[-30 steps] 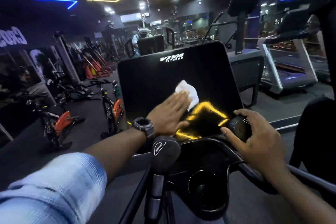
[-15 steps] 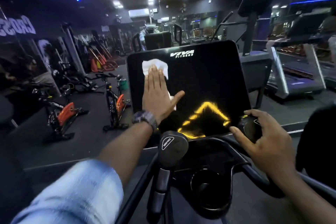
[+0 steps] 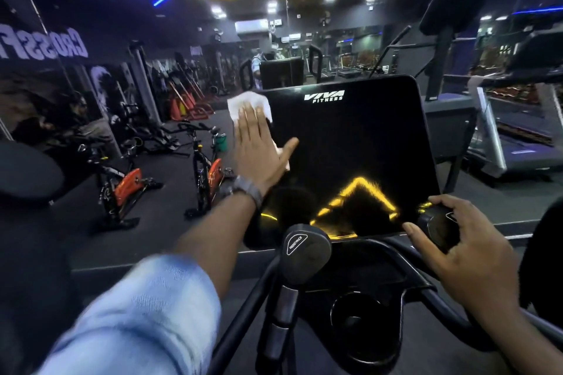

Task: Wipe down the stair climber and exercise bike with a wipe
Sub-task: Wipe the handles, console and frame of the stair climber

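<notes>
A black glossy console screen (image 3: 350,155) marked VIVA FITNESS stands in front of me, reflecting yellow ceiling lights. A white wipe (image 3: 243,105) lies at its upper left corner, partly past the edge. My left hand (image 3: 259,152) presses flat on the wipe with straight fingers and the thumb spread to the right. My right hand (image 3: 460,250) curls round the round black knob (image 3: 438,227) at the end of the right handlebar. A second knob labelled RESISTANCE (image 3: 304,250) sits below the screen, in the middle.
Black handlebars and a cup holder (image 3: 359,323) lie below the console. Orange spin bikes (image 3: 122,183) stand on the dark floor to the left. Treadmills (image 3: 518,137) are at the right. A mirror wall ahead reflects the gym.
My left hand has slid the wipe from mid-screen up and left to the upper left corner. My right hand has stayed on the knob.
</notes>
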Motion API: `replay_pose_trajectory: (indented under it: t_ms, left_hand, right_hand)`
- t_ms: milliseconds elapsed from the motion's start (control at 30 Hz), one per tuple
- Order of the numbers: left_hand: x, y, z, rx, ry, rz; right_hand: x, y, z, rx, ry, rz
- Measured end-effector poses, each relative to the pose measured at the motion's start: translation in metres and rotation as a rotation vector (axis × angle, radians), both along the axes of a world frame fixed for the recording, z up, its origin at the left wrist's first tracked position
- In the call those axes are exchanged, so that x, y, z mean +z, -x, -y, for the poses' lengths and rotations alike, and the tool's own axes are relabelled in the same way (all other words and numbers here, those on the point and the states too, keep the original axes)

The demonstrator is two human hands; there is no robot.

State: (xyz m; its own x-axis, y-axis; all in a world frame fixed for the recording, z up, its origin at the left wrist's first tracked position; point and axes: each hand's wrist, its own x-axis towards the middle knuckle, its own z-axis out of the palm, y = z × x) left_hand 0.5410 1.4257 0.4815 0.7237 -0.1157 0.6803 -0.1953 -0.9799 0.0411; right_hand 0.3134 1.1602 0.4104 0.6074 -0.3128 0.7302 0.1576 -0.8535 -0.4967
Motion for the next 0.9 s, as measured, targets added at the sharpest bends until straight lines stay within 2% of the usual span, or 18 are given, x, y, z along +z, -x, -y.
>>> replay_pose_trajectory:
  t_ms: [133,267,400,533,633,733,867,900]
  left_hand:
    - [-0.06,0.038,0.004,-0.04,-0.046,-0.002]
    - [-0.018,0.009,-0.013,-0.007,-0.03,0.017]
    - [0.019,-0.01,-0.023,0.023,0.018,-0.046]
    - [-0.042,0.031,-0.013,-0.074,0.026,0.021]
    - [-0.097,0.07,-0.014,-0.101,-0.006,-0.032]
    - [-0.12,0.104,-0.019,-0.156,0.059,0.052]
    - [-0.146,0.124,-0.026,-0.277,0.033,0.199]
    - [-0.145,0.131,-0.026,-0.318,0.065,0.18]
  right_hand:
    - [0.001,0.002,-0.002,-0.001,0.023,0.009]
    - [0.002,0.002,-0.002,0.005,0.019,-0.005]
    - [0.003,0.002,-0.002,-0.005,0.018,-0.019]
    - [0.003,0.003,-0.003,-0.003,0.021,-0.017]
    - [0.004,0.004,-0.002,0.015,0.026,-0.031]
    - [0.005,0.006,-0.003,0.024,0.02,-0.038]
    - [0.006,0.006,-0.003,0.021,0.017,-0.034]
    - [0.005,0.006,-0.003,0.019,0.02,-0.036]
